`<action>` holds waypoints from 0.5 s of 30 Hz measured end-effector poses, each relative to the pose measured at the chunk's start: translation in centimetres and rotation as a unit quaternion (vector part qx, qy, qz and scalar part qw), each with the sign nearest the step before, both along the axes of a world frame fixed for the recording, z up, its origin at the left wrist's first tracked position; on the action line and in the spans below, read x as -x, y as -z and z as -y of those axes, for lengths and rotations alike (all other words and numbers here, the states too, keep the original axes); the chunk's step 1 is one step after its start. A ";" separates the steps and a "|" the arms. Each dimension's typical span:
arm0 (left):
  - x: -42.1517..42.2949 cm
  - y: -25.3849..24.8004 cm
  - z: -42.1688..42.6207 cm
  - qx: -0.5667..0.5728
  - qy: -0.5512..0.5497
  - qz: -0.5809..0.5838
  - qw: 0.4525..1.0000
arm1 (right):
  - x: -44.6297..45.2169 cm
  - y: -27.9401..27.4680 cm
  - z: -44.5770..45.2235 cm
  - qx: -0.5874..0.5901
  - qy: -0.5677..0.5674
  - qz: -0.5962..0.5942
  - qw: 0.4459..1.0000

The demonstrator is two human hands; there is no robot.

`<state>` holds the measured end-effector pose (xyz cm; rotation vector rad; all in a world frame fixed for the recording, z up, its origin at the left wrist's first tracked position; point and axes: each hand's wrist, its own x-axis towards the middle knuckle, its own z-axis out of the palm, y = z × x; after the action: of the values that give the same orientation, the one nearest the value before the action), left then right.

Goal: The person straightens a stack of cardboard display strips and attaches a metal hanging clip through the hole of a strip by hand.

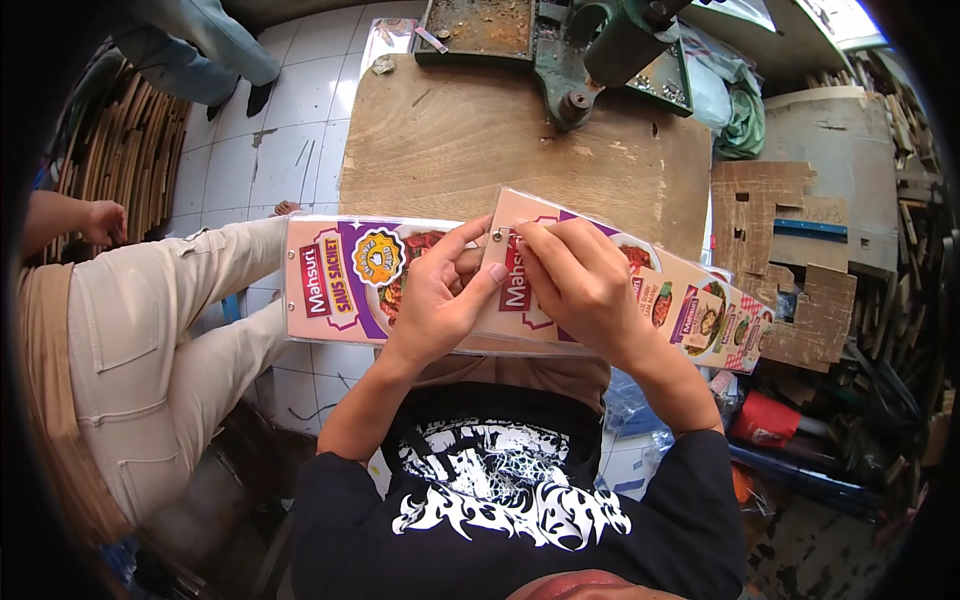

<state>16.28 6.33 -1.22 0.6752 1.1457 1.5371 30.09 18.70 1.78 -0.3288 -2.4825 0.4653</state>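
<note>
Two long laminated printed sheets lie across my lap at the near edge of the wooden table. The upper sheet (685,318) is tilted over the lower sheet (322,290), which shows on the left with "Saus Sachet" lettering. My left hand (445,295) grips the left end of the upper sheet, thumb on top. Beside a small metal eyelet (497,236) near that end, my right hand (580,275) has its fingertips pinched at the sheet's corner area. Whatever is between those fingertips is too small to make out.
The wooden table (450,140) carries a green metal press (580,100) flanked by trays (480,28) of small parts. At the left stands a person in light trousers (150,340); another person's legs (200,45) are farther back. Cut cardboard (790,220) lies at right.
</note>
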 end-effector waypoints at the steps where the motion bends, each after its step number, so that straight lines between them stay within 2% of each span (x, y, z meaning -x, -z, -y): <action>1: 0.0 0.0 0.0 0.000 0.000 0.000 1.000 | 0.1 -0.1 0.0 0.000 0.000 0.000 1.000; 6: 0.0 0.0 0.0 0.004 -0.005 -0.005 1.000 | 0.3 -0.5 0.3 0.108 0.027 -0.035 0.993; 15: 0.1 0.0 0.0 0.003 0.002 0.003 1.000 | 0.4 -0.4 0.2 0.062 0.018 -0.023 0.998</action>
<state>16.16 6.31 -1.26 0.6684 1.1417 1.5307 29.67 18.48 2.16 -0.4057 -2.4047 0.6060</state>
